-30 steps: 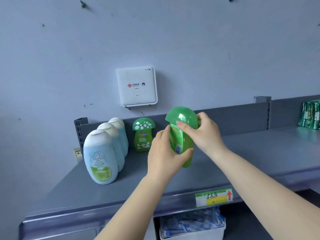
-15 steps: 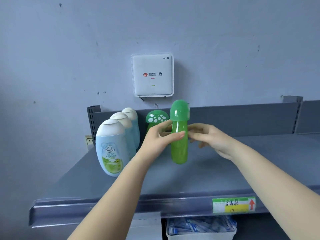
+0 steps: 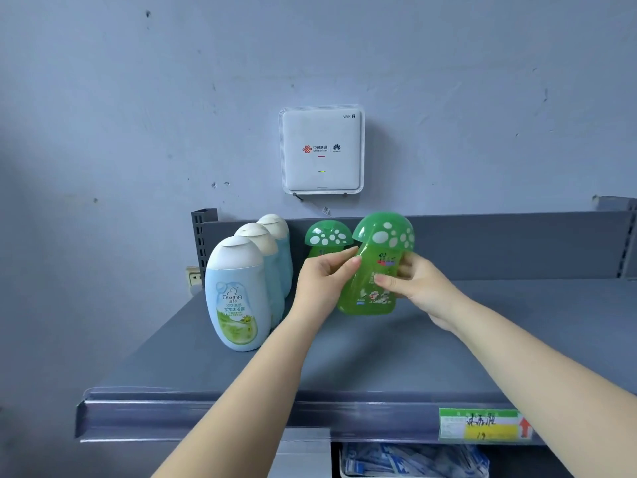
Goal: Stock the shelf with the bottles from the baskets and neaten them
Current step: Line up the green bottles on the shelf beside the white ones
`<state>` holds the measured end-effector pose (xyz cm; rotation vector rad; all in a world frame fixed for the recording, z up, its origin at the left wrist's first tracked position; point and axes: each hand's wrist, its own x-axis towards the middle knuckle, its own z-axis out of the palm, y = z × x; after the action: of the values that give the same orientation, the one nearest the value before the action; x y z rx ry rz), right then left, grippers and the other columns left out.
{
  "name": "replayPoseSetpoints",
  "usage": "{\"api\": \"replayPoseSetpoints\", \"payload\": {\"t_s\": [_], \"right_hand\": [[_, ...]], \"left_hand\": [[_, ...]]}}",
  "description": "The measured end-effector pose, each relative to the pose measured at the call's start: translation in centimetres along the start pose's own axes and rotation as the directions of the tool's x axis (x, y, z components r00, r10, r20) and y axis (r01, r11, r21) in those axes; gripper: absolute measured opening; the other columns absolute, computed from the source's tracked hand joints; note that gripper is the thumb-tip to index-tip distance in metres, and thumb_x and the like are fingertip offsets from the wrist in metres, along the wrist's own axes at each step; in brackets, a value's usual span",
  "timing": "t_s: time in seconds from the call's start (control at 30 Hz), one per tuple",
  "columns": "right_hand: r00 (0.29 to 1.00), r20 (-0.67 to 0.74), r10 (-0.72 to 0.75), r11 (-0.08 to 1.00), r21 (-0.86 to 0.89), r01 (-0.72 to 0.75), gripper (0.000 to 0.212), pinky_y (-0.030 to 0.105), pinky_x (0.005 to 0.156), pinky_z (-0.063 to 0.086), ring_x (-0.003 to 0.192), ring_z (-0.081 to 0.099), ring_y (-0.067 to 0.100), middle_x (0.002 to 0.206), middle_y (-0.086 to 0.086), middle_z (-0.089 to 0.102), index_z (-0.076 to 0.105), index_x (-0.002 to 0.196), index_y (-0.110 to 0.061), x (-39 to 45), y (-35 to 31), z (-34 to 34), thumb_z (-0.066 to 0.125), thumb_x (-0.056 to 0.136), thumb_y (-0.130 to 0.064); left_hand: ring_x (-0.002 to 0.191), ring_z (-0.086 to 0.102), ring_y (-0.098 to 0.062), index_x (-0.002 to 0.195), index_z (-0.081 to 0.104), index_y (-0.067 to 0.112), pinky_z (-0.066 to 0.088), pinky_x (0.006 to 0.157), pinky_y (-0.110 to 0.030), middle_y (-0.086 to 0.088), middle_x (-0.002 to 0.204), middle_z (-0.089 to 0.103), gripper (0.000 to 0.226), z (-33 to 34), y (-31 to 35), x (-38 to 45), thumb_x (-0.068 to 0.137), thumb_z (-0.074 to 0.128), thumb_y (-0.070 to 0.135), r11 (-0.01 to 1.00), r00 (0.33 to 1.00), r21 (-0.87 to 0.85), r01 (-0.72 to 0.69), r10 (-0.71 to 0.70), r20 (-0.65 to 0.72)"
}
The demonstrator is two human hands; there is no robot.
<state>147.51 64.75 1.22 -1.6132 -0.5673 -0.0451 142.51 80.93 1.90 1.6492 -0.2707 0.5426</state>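
Green mushroom-capped bottle (image 3: 374, 270) held over grey shelf (image 3: 396, 357), tilted slightly, label facing camera, base at or just above shelf surface; contact with surface not resolvable. Gripped from both sides: left hand (image 3: 322, 282) with fingertips against bottle's left edge below cap, thumb toward front; right hand (image 3: 412, 284) with thumb across label and fingers curled round right side. Both hands closed on same bottle. Directly behind left hand, second green mushroom bottle (image 3: 327, 238) upright against shelf back panel (image 3: 499, 243); only spotted cap and top of body visible, remainder hidden by left hand. Further left, row of three pale blue bottles (image 3: 238, 294) with off-white caps, standing one behind another from front toward back, close together or touching; front one shows green meadow label, rear two mostly covered by those ahead. Blue row just beside left wrist, not touching. Mounted on grey-blue wall above: white router box (image 3: 322, 150) with small logos and indicator lights. Wall socket (image 3: 193, 278) partly visible behind blue row, at left end of shelf. On shelf front lip, right side: green and yellow price tag (image 3: 482, 424) with red arrow, handwriting illegible. Below shelf: white bin of blue-white packets (image 3: 413, 460), only top in view.
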Motion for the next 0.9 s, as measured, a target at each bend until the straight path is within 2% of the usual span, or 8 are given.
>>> {"api": "replayPoseSetpoints", "payload": {"t_s": [0.13, 0.23, 0.3, 0.33, 0.5, 0.63, 0.73, 0.9], "right_hand": [[0.99, -0.142, -0.006, 0.992, -0.123, -0.012, 0.046, 0.034, 0.081, 0.055, 0.095, 0.066, 0.017, 0.105, 0.003, 0.069, 0.058, 0.109, -0.012, 1.7, 0.6, 1.1, 0.081, 0.07, -0.017], [0.978, -0.207, -0.016, 0.975, -0.22, -0.031, 0.052, 0.042, 0.085, 0.054, 0.094, 0.066, 0.018, 0.103, 0.001, 0.069, 0.058, 0.108, -0.014, 3.3, 1.0, 2.4, 0.085, 0.064, -0.024], [0.971, -0.239, -0.009, 0.96, -0.274, -0.058, 0.057, 0.042, 0.085, 0.054, 0.094, 0.065, 0.018, 0.104, 0.001, 0.068, 0.058, 0.109, -0.013, 4.3, 1.3, 3.3, 0.086, 0.062, -0.028], [0.969, -0.249, -0.006, 0.952, -0.297, -0.07, 0.059, 0.042, 0.086, 0.053, 0.095, 0.065, 0.019, 0.105, 0.001, 0.067, 0.058, 0.11, -0.013, 4.8, 1.5, 3.7, 0.086, 0.062, -0.03], [0.961, -0.277, 0.009, 0.911, -0.394, -0.122, 0.058, 0.041, 0.087, 0.051, 0.099, 0.063, 0.021, 0.106, 0.002, 0.066, 0.057, 0.108, -0.011, 6.6, 2.3, 5.8, 0.085, 0.062, -0.035], [0.95, -0.311, 0.018, 0.893, -0.423, -0.156, 0.056, 0.041, 0.087, 0.051, 0.099, 0.062, 0.021, 0.106, 0.002, 0.065, 0.056, 0.106, -0.013, 7.6, 3.1, 7.1, 0.084, 0.064, -0.037], [0.95, -0.311, 0.026, 0.888, -0.429, -0.165, 0.054, 0.04, 0.085, 0.052, 0.097, 0.063, 0.021, 0.105, 0.001, 0.066, 0.057, 0.105, -0.013, 8.1, 3.7, 7.7, 0.083, 0.064, -0.037], [0.944, -0.33, 0.007, 0.888, -0.433, -0.157, 0.049, 0.036, 0.082, 0.052, 0.096, 0.063, 0.021, 0.103, 0.003, 0.067, 0.058, 0.103, -0.013, 8.2, 4.7, 8.3, 0.083, 0.066, -0.033]], "left_hand": [[0.1, 0.062, -0.006, 0.12, 0.064, 0.009, 0.048, 0.088, -0.02, 0.001, 0.112, 0.067, 0.029, 0.5, -0.7, 0.9, 0.094, 0.054, 0.017, 0.981, 0.987, 0.192, 0.013, 0.018, -0.16], [0.09, 0.055, -0.008, 0.121, 0.063, 0.009, 0.039, 0.073, -0.016, 0.001, 0.104, 0.064, 0.03, 0.3, -1.1, 2.0, 0.097, 0.047, 0.016, 0.957, 0.973, 0.286, 0.051, 0.016, -0.228], [0.077, 0.056, -0.021, 0.12, 0.063, 0.007, 0.038, 0.063, -0.017, -0.007, 0.09, 0.057, 0.031, 0.1, -1.5, 2.7, 0.098, 0.043, 0.014, 0.941, 0.971, 0.329, 0.082, -0.001, -0.24], [0.084, 0.059, -0.029, 0.123, 0.061, 0.008, 0.041, 0.066, -0.021, -0.009, 0.089, 0.053, 0.033, 0.0, -1.7, 3.0, 0.098, 0.041, 0.014, 0.935, 0.971, 0.339, 0.104, -0.022, -0.237], [0.12, 0.05, -0.02, 0.139, 0.043, 0.011, 0.037, 0.096, -0.021, -0.008, 0.133, 0.046, 0.04, -0.4, -2.6, 3.1, 0.099, 0.041, 0.014, 0.929, 0.943, 0.285, 0.238, -0.151, -0.295], [0.123, 0.046, -0.02, 0.136, 0.044, 0.009, 0.031, 0.089, -0.018, -0.006, 0.137, 0.047, 0.038, -0.7, -3.2, 3.7, 0.097, 0.044, 0.011, 0.919, 0.918, 0.258, 0.298, -0.202, -0.34], [0.123, 0.047, -0.021, 0.137, 0.041, 0.01, 0.037, 0.097, -0.024, -0.006, 0.136, 0.048, 0.041, -1.1, -4.0, 4.3, 0.096, 0.045, 0.011, 0.91, 0.896, 0.221, 0.351, -0.257, -0.362], [0.115, 0.051, -0.022, 0.131, 0.046, 0.009, 0.033, 0.081, -0.019, -0.007, 0.128, 0.054, 0.035, -1.3, -4.6, 4.7, 0.096, 0.044, 0.008, 0.895, 0.878, 0.213, 0.391, -0.293, -0.379]]}}
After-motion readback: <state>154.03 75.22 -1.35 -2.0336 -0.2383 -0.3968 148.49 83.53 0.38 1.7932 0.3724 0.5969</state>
